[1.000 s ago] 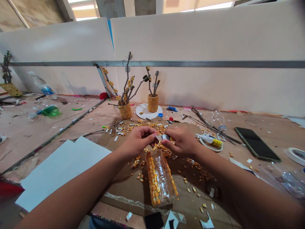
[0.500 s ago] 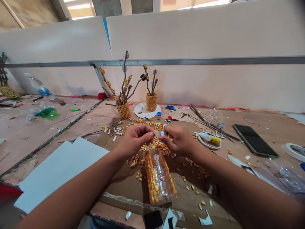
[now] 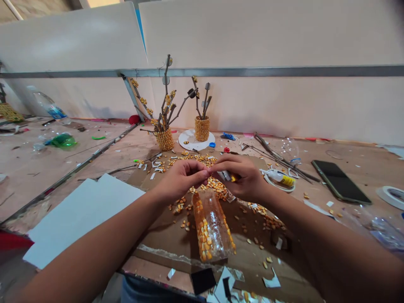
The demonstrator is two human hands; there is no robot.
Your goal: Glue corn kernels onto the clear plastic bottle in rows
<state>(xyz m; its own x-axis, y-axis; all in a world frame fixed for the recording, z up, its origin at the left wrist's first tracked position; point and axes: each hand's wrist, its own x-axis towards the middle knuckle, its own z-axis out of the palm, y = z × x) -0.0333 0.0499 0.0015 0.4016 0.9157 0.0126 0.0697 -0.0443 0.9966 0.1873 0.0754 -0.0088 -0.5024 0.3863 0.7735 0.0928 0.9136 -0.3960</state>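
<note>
My left hand (image 3: 188, 177) is closed in a pinch, its fingertips meeting those of my right hand. What it pinches is too small to make out. My right hand (image 3: 241, 173) curls round a small white-and-yellow object (image 3: 232, 177), mostly hidden by the fingers; its thumb and forefinger reach to the left fingertips. Below both hands a clear plastic cylinder (image 3: 216, 229) lies on the cardboard (image 3: 167, 242), with rows of corn kernels (image 3: 204, 240) stuck along its sides. Loose corn kernels (image 3: 217, 187) are heaped just under my hands.
Two kernel-covered pots (image 3: 164, 139) with twigs stand at the back, one on a white disc (image 3: 187, 141). White sheets (image 3: 85, 214) lie left. On the right are a glue bottle (image 3: 279, 176), a phone (image 3: 341, 181) and a tape roll (image 3: 391, 197). Paper scraps lie in front.
My right hand has turned and brought its fingertips against my left fingertips. The white-and-yellow object now sits further back in the right hand. The view has tilted down slightly.
</note>
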